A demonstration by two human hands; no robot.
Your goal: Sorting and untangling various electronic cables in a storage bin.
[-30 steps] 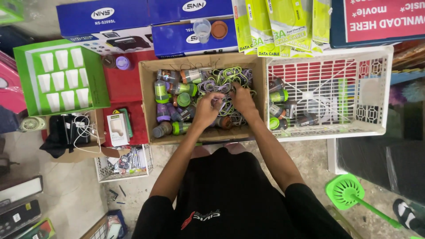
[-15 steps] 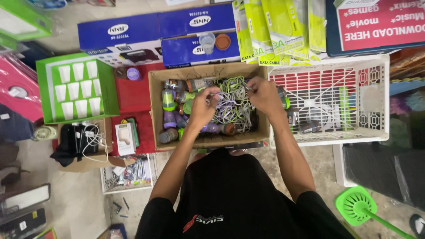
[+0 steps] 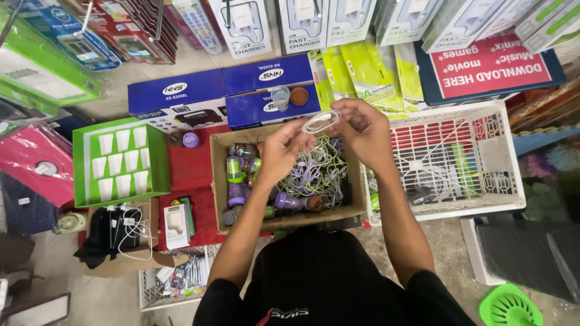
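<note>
Both hands were up above the cardboard box point(image 3: 284, 181), and between them was one small coil of pale cable point(image 3: 321, 121). The left hand point(image 3: 283, 150) pinched one side of the coil with its fingers closed on it. The right hand point(image 3: 364, 131) pinched the other side the same way. The coil hung in the air over the far edge of the box — not touching the box and not touching anything else.

So one cable was out of the box. It looked like it was wound into a small loop, but the picture was too small to tell if it was tied.

A lot was left inside the box. On its right side lay a big tangle of green, purple and white cables point(image 3: 319, 172), all mixed up. On its left side stood many little green and purple cans point(image 3: 237, 169), some upright and some lying down.

Just right of the box sat a white basket point(image 3: 510, 151). A few small things lay in its near corner by the box, and most of it showed its bare bottom — so it seemed the sorting was only just begun.

Behind the box lay blue boxes point(image 3: 181, 96) with a clear cup point(image 3: 280, 96) on top. Left of the box was a green tray of white plugs point(image 3: 121, 160).
</note>
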